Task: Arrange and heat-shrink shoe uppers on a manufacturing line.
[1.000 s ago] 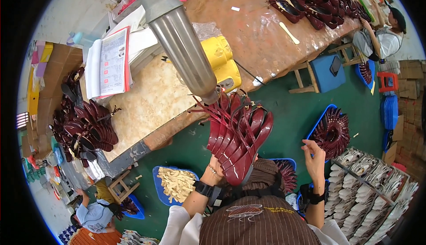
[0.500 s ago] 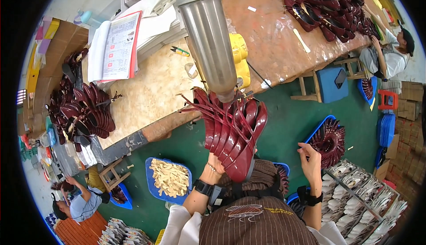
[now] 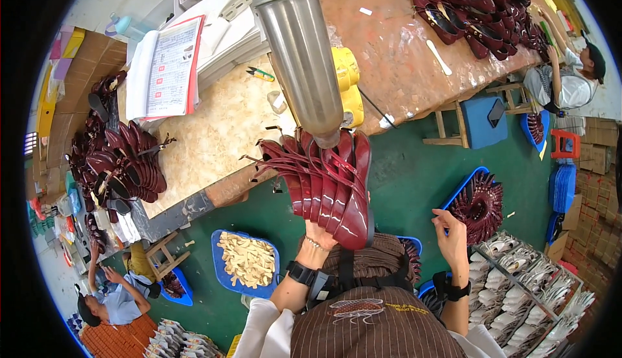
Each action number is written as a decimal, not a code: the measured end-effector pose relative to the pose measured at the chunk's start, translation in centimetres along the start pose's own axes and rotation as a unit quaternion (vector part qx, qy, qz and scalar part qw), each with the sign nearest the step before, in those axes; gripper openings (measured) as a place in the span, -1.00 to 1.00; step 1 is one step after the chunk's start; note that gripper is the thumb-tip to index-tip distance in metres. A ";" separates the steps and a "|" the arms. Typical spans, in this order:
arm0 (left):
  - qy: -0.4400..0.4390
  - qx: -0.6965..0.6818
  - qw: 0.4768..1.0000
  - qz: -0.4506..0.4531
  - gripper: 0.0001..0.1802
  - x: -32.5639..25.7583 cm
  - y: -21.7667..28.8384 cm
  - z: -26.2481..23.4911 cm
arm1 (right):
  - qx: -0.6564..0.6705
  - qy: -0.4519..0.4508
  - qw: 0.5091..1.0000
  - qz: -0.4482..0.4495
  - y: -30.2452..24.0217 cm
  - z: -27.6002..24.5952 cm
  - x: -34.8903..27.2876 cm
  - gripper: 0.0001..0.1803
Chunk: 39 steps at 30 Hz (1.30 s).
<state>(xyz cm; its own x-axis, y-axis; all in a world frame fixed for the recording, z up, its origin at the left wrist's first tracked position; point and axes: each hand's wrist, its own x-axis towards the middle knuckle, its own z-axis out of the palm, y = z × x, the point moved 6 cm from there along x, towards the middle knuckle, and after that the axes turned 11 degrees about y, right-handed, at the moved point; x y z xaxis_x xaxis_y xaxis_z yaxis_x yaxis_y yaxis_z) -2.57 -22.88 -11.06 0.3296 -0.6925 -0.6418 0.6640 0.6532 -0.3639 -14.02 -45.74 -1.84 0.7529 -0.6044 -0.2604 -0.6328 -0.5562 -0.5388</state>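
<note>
A nested row of glossy dark red strappy shoes [image 3: 332,193] rests on my left hand [image 3: 320,233], which grips it from below. Most of my left fingers are hidden under the shoes. Thin straps with buckles hang out on the left side of the row. The tip of a metal nozzle pipe [image 3: 304,66] comes down right over the shoes and covers part of their far end. Off to the right, my right hand [image 3: 453,231] is raised with loosely bent fingers, apart from the shoes, and nothing shows in it.
A pale board [image 3: 217,144] lies on the bench, with more dark red shoes [image 3: 123,163] beyond it. Snips [image 3: 260,73] and an open binder [image 3: 165,66] lie nearby. A blue basin [image 3: 218,264] holds beige pieces. Right stands a shoe rack [image 3: 518,287]. Co-workers sit at both sides.
My left hand has tilted the row of shoes and shifted it slightly left under the nozzle. My right hand has hardly moved. The co-worker at lower left has reached an arm toward the bench.
</note>
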 end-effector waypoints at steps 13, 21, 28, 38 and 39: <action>0.031 0.031 0.990 0.132 -0.22 0.2 2.7 -1.6 | 0.306 -0.225 0.922 0.080 -7.1 6.6 0.2 -0.51; 0.010 0.052 0.983 0.173 -0.32 -3.0 4.3 -1.4 | 0.437 -0.344 0.815 0.162 -13.9 12.3 0.1 -0.30; 0.072 0.154 0.966 0.195 -0.37 -5.3 5.3 -1.0 | 0.436 -0.294 0.847 0.082 -13.4 13.2 1.0 -0.30; 0.028 0.179 0.975 0.130 -0.54 -1.9 2.3 -0.5 | 0.381 -0.165 0.905 0.092 -10.7 8.9 3.6 -0.27; 0.028 0.179 0.975 0.126 -0.54 -1.7 2.1 -0.3 | 0.378 -0.157 0.908 0.094 -10.7 8.5 3.7 -0.28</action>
<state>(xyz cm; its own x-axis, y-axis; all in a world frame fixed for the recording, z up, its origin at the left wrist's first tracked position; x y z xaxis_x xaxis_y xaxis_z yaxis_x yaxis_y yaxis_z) -1.93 -20.28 -10.93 0.4826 -0.4998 -0.7193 0.7616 0.6450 0.0629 -2.95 -37.16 -3.90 0.7343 -0.3889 -0.5564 -0.5401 0.1618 -0.8259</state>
